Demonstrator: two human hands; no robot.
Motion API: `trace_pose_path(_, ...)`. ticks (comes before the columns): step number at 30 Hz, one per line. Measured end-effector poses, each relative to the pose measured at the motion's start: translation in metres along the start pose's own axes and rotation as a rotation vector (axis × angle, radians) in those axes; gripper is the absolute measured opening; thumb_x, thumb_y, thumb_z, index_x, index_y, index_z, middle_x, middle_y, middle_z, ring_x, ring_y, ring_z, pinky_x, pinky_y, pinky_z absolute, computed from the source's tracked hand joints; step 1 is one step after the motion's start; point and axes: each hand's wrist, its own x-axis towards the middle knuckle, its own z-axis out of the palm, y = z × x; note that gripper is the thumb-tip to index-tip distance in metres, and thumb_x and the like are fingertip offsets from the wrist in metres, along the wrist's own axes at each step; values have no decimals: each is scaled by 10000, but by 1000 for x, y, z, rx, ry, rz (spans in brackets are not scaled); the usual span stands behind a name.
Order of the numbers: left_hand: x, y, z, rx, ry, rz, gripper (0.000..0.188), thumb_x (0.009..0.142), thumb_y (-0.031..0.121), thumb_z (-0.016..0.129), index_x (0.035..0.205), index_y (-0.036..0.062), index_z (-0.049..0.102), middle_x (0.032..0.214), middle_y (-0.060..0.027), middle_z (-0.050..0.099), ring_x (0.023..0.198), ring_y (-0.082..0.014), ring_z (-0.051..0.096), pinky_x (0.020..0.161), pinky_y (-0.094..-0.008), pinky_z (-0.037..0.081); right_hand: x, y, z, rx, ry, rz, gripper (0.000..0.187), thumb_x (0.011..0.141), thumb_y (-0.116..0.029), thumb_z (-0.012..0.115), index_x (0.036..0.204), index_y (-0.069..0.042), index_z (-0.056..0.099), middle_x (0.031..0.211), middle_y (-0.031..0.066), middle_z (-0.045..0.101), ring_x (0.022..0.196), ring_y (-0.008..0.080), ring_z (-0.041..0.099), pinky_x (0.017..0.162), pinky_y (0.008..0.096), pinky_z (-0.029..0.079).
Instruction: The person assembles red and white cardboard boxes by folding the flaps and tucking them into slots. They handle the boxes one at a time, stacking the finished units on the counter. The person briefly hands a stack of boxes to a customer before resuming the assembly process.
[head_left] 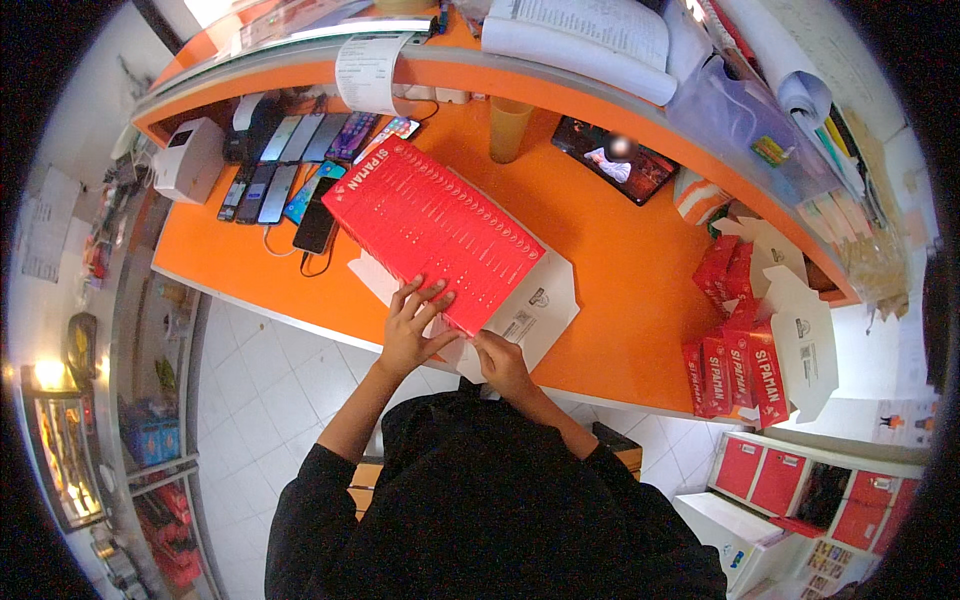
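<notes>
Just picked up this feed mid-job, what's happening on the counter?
A person presses the left hand flat on a large red flat carton lying on the orange counter. The right hand grips its white flap at the near edge. More red cartons stand at the right, phones in rows at the left.

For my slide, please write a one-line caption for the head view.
Left hand presses flat on a red flat-packed carton while right hand grips its white flap on an orange counter.

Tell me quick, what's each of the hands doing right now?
Left hand: open, fingers spread flat on the red carton sheet.
Right hand: curled, pinching the sheet's white near flap.
</notes>
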Motion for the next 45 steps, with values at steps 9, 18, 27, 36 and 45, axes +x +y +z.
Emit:
trace_pose_path(9,-3,-11,-2,147,-91,98,643,677,282,779,1273,214,546,1342,-13,497,1255,-297,418,1091,-481,305,-10,45,13,-103,-60,-25,175,800,-17,651,975,-7,656,895,154,630,835,306,622,745,373,512)
trace_pose_path(18,-9,-15,12,170,-34,110,661,658,259,790,1264,205,531,1351,-37,482,1281,-321,386,1065,-478,324,-11,67,29,-123,13,-102,189,774,20,644,960,-7,660,879,154,629,844,303,619,736,373,514)
trace_pose_path(27,-9,-9,-2,104,-116,87,682,666,300,785,1287,206,521,1354,-30,479,1283,-312,376,1090,-511,276,-3,63,5,-56,-150,19,162,792,-11,649,953,3,648,901,153,628,827,282,625,732,355,508)
trace_pose_path(36,62,14,-15,-9,-258,167,334,810,336,665,1046,102,638,1062,-84,603,981,-255,549,923,-468,382,56,49,-89,340,487,288,528,997,-457,343,1056,-19,630,1069,108,622,973,209,566,890,339,431)
trace_pose_path(45,135,15,57,18,-354,292,351,914,365,516,1128,106,617,1149,-85,590,1191,-278,467,1109,-503,220,102,101,-55,682,548,475,623,955,-584,334,687,-62,545,682,11,531,661,138,484,653,291,389)
